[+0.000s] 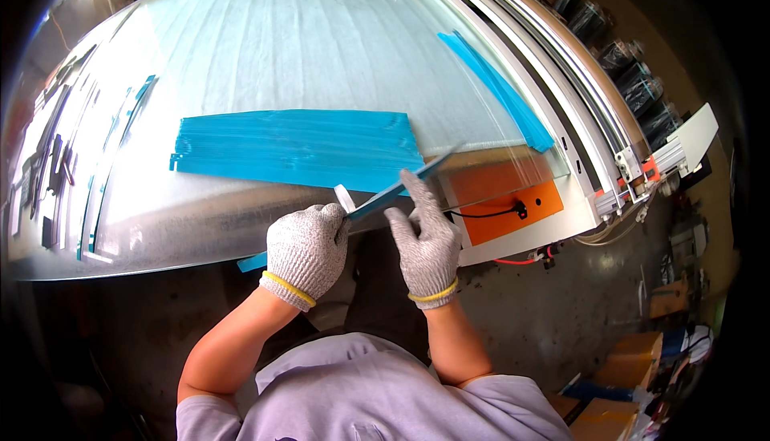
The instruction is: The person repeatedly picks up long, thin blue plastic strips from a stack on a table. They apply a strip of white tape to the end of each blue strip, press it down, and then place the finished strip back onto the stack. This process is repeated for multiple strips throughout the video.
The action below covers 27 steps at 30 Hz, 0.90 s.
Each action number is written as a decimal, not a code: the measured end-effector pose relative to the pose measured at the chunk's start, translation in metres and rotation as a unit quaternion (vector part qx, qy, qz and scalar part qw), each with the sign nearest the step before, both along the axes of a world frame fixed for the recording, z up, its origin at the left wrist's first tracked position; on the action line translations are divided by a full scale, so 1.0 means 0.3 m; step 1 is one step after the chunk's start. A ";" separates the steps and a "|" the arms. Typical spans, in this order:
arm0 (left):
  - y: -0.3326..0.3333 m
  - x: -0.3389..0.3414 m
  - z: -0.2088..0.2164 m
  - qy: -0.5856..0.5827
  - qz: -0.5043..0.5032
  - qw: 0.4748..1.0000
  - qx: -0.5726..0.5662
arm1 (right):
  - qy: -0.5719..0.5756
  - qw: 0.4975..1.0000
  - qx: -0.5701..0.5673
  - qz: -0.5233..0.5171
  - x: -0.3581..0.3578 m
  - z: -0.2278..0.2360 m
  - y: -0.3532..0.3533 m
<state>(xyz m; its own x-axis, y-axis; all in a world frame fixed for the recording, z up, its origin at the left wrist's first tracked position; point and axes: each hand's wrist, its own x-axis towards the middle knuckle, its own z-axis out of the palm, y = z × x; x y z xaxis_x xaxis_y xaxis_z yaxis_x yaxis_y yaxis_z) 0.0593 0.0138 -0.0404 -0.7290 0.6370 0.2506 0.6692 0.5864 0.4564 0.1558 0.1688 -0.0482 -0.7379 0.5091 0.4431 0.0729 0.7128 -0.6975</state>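
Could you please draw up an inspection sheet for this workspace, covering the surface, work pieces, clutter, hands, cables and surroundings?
Surface: table pale and streaked, with a darker near edge.
Work pieces: blue strip in hand; wide blue sheet flat beyond it; narrow blue piece at right.
Clutter: dark strips scattered at far left.
Left hand: gloved, closed on the strip.
Right hand: gloved, thumb and index finger apart, index finger at the strip; contact unclear.
Cables: black cable over the orange panel; red cable below the table's right corner.
Surroundings: cardboard boxes on the floor, lower right.
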 end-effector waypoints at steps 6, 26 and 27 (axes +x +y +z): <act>0.018 0.013 -0.011 0.024 -0.020 0.999 -0.034 | 0.018 0.986 -0.019 0.167 -0.064 0.056 0.002; -0.048 -0.096 0.113 -0.444 -0.027 0.883 0.148 | -0.030 0.844 -0.484 0.230 -0.006 0.049 -0.019; -0.048 -0.089 0.108 -0.434 -0.032 0.890 0.136 | -0.027 0.851 -0.479 0.213 -0.015 0.040 -0.026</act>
